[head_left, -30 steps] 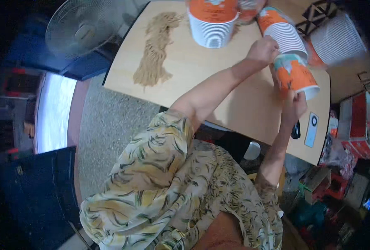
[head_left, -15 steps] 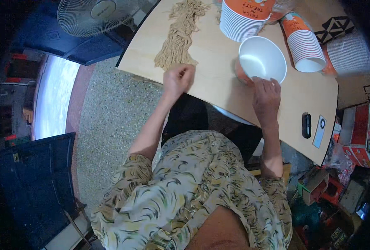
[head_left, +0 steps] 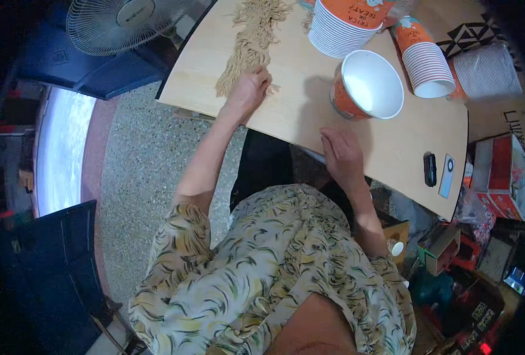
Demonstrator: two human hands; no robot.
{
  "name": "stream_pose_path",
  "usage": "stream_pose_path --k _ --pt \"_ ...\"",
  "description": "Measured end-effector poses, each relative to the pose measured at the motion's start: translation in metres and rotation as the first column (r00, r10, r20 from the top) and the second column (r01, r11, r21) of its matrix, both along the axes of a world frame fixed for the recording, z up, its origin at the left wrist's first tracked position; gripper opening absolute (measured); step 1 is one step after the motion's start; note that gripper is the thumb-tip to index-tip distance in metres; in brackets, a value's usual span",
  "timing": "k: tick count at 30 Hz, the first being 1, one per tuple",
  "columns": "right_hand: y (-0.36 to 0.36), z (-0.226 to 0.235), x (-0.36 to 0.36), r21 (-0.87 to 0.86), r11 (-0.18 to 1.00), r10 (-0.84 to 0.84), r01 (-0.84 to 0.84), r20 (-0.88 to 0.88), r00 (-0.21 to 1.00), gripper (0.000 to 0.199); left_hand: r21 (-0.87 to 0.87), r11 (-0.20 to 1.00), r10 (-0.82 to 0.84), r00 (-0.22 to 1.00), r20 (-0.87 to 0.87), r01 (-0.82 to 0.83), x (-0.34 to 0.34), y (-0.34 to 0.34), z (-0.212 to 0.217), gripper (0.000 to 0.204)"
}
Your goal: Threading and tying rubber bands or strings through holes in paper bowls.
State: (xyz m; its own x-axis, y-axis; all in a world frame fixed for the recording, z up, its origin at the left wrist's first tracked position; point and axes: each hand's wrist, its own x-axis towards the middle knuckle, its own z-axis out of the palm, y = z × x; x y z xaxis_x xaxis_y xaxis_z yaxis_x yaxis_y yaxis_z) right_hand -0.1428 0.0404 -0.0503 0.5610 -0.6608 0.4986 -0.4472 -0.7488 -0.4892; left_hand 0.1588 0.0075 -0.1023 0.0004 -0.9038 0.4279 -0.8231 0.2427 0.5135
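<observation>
A long bunch of beige cords (head_left: 247, 50) lies on the table toward the left. My left hand (head_left: 252, 92) rests at its near end, fingers curled closed around some strands. An orange paper bucket (head_left: 346, 102) with a white inside and white rim stands on the table, its mouth tilted toward me. My right hand (head_left: 342, 151) is apart from the bucket, at the table's near edge. Its fingers are bent and pressed together, and nothing shows in them.
A tall stack of paper buckets (head_left: 342, 32) stands behind the single one. Two more stacks, one of orange cups (head_left: 428, 68) and one wrapped in clear plastic (head_left: 488, 71), lie at the right. A black case (head_left: 430, 170) and a phone (head_left: 447, 176) are near the table's right edge. A fan (head_left: 126, 21) stands far left.
My right hand has left the bucket's rim and come down and left to the table edge. My left hand has moved slightly farther onto the cords. The whole view has shifted a little.
</observation>
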Motion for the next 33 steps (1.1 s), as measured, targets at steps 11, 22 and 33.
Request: stream_pose_path --k 11,22,33 --pt "-0.053 -0.037 0.087 0.565 0.825 -0.207 0.037 0.239 0.949 0.017 0.355 0.930 0.319 0.271 -0.908 0.098 0.002 0.008 -0.007 0.012" --pt "-0.088 -0.073 0.148 0.488 0.866 -0.202 0.108 0.143 0.969 0.029 0.329 0.941 0.273 0.398 -0.876 0.078 0.010 0.009 -0.009 0.014" --pt "-0.092 -0.084 0.145 0.315 0.947 -0.073 0.065 0.014 0.997 0.013 0.271 0.957 0.234 0.814 -0.531 -0.099 0.021 0.011 -0.010 0.015"
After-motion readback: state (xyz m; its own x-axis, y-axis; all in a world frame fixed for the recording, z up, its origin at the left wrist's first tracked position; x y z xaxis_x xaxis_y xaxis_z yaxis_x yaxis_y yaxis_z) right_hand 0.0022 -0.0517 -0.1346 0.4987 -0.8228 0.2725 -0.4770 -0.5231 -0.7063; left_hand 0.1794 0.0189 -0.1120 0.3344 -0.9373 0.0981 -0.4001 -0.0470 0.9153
